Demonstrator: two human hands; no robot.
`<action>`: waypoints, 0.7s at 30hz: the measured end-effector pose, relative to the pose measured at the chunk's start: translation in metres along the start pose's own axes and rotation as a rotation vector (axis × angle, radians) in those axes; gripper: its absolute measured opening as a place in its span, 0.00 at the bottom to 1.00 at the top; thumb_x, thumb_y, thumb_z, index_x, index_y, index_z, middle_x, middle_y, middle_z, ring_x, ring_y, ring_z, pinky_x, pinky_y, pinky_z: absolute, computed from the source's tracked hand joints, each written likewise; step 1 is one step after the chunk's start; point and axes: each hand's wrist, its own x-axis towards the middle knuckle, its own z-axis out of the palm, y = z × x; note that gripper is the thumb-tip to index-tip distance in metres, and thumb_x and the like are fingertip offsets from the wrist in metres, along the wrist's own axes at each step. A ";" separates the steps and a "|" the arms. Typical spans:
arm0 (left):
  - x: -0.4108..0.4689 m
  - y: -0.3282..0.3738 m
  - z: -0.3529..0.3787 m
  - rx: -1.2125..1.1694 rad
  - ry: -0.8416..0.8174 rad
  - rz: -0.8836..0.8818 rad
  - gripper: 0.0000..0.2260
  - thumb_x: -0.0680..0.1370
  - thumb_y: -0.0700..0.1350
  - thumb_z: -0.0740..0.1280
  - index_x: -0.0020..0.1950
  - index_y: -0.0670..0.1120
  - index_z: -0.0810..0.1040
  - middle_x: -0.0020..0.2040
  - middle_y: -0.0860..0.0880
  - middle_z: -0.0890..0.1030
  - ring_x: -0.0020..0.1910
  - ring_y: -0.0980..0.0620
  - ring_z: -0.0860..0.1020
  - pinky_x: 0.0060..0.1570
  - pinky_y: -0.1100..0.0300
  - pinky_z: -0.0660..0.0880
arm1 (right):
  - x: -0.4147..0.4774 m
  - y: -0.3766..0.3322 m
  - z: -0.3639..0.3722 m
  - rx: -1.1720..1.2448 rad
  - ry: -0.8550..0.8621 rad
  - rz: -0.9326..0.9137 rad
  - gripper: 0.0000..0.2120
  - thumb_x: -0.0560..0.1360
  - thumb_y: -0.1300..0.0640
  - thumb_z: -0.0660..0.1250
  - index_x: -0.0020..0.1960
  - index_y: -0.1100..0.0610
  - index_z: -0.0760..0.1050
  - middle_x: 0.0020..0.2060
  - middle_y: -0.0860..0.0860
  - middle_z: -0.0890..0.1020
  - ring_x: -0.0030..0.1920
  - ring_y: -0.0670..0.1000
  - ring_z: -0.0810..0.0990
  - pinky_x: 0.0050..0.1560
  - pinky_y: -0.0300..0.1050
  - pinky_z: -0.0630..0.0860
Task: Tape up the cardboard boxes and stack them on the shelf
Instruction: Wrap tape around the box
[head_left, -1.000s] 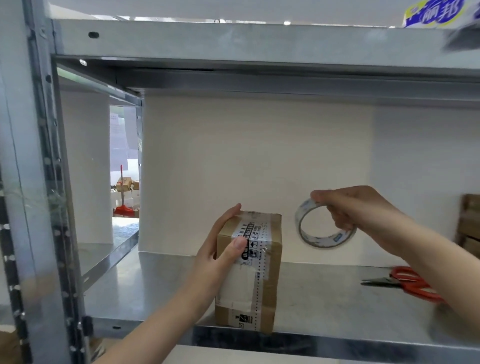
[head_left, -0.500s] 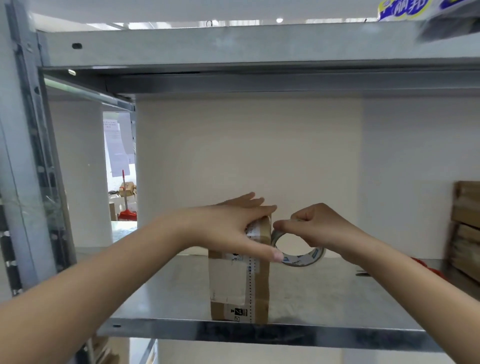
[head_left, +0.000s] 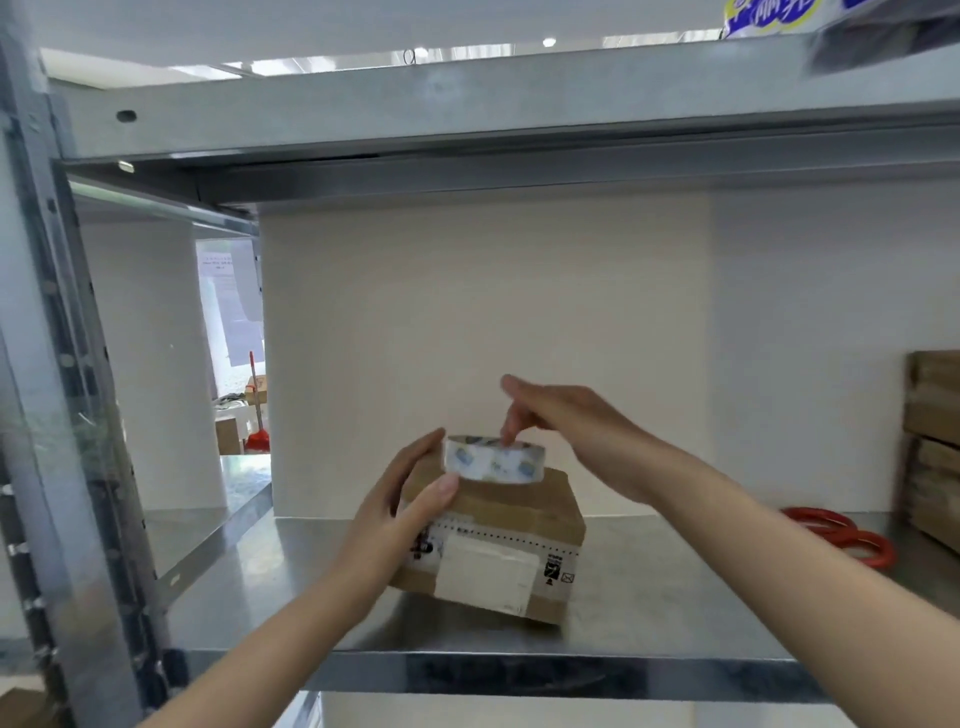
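Note:
A small cardboard box (head_left: 511, 525) with a white label lies flat on the metal shelf (head_left: 649, 613), its long side facing me. My left hand (head_left: 405, 499) grips the box's left end, thumb on the top edge. A roll of clear tape (head_left: 493, 460) lies flat on the box top. My right hand (head_left: 566, 421) hovers over the roll with fingertips dipped into its core; the other fingers are spread.
Red-handled scissors (head_left: 847, 535) lie on the shelf at the right. Stacked cardboard boxes (head_left: 932, 447) stand at the far right edge. A steel upright (head_left: 57, 415) frames the left, and the upper shelf beam (head_left: 467, 104) runs overhead.
The box went from standing upright to lying flat on the shelf. The tape roll moved from beside the box to lying on top of it. My left hand shifted to the box's left end.

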 end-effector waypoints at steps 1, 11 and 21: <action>-0.003 -0.009 -0.001 -0.051 0.012 -0.038 0.30 0.65 0.68 0.72 0.67 0.67 0.73 0.65 0.53 0.80 0.62 0.50 0.80 0.62 0.45 0.78 | 0.005 0.003 0.010 -0.028 -0.030 0.006 0.22 0.77 0.36 0.62 0.35 0.52 0.78 0.42 0.43 0.84 0.57 0.43 0.79 0.53 0.36 0.65; -0.007 -0.024 -0.011 -0.030 -0.034 -0.119 0.36 0.63 0.73 0.72 0.70 0.69 0.69 0.70 0.59 0.76 0.68 0.56 0.75 0.71 0.50 0.70 | 0.007 0.019 0.000 -0.376 -0.219 -0.159 0.13 0.69 0.43 0.75 0.43 0.52 0.81 0.44 0.42 0.80 0.50 0.39 0.78 0.54 0.34 0.70; -0.011 -0.017 -0.013 0.099 -0.120 -0.037 0.41 0.60 0.76 0.70 0.72 0.73 0.64 0.70 0.71 0.69 0.64 0.75 0.69 0.54 0.79 0.69 | 0.003 -0.004 -0.052 -0.261 -0.033 -0.030 0.19 0.75 0.44 0.71 0.33 0.56 0.79 0.25 0.51 0.70 0.30 0.49 0.68 0.44 0.40 0.67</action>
